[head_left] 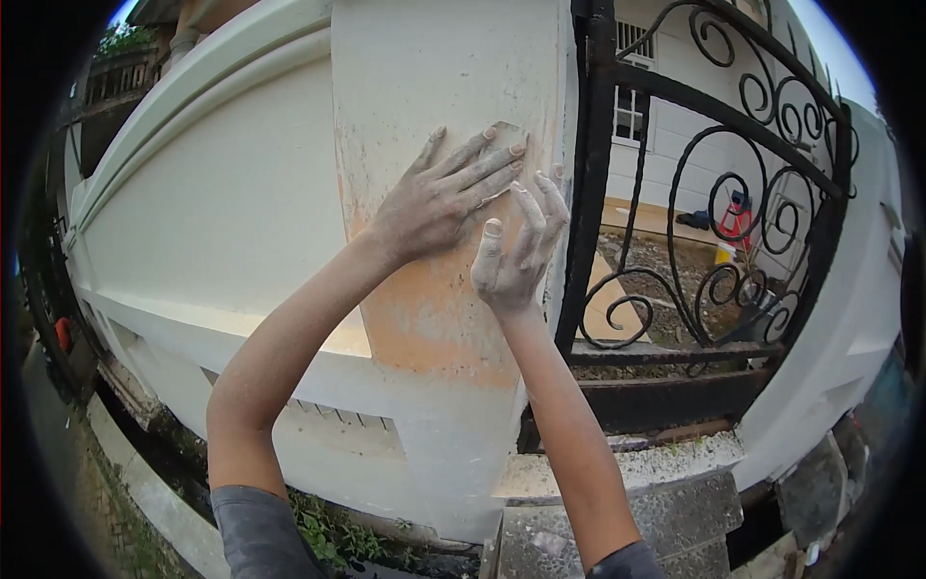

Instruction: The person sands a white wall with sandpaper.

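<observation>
Left hand (439, 205) spread flat on a cream-painted masonry pillar (444, 333) with a peachy-orange worn patch

So, closest to the camera: two dark grey sleeves (258, 531), bare forearms reaching up out of them. The left hand lies open, fingers fanned and pointing up and right, all whitish with powder. Tucked under those fingers is a thin greyish sheet (511, 132) against the pillar's upper face; only bits of its edge peek out, so I can't tell what it's made of. Right hand (521, 256) is just beside it, near the pillar's right edge, fingers loosely bent, thumb apart, fingertips dusty too. Can't tell if it's touching the sheet.

Left of the pillar there's a smooth cream-white wall (212, 193) with a raised moulding on top. On the right stands a black wrought-iron gate (596, 145) full of curly scrolls, with a speckled grey stone step (617, 516) below. Through the bars you get rubbly brown ground (666, 259), something bright red (736, 220) with a small yellow container (724, 253) by it, then a white house wall (699, 106) behind.
</observation>
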The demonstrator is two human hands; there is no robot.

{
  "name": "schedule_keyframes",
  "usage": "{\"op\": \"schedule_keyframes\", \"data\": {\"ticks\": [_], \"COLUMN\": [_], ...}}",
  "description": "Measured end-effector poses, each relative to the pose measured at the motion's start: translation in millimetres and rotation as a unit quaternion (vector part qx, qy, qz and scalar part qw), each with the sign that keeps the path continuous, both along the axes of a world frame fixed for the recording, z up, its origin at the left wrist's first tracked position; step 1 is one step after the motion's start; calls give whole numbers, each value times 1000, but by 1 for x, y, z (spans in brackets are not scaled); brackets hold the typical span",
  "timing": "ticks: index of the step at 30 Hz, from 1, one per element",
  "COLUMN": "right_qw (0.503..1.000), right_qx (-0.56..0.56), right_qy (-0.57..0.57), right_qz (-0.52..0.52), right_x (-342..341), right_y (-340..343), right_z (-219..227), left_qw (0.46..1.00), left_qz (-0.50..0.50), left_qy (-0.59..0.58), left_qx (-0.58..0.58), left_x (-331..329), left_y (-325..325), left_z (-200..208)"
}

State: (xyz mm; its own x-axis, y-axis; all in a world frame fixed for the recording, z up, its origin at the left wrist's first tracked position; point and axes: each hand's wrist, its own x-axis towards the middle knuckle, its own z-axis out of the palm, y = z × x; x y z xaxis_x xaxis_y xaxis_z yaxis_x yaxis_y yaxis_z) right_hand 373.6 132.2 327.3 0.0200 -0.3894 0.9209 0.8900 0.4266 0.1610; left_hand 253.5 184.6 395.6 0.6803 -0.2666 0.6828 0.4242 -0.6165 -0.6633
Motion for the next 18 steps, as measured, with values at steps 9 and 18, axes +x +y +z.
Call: {"op": "schedule_keyframes", "data": {"ticks": [9,18], "right_qw": [1000,1000], "right_qx": [2,9], "right_qy": [-6,5], "right_qz": [-17,8], "right_x": [10,0], "right_y": [-5,5], "right_z": [1,0], "left_qw": [993,971], "left_qz": [-31,-52], "left_qy": [-117,-231], "left_qx": [10,29], "left_x": [28,25], "left_y": [-5,2], "left_z": [19,82]}}
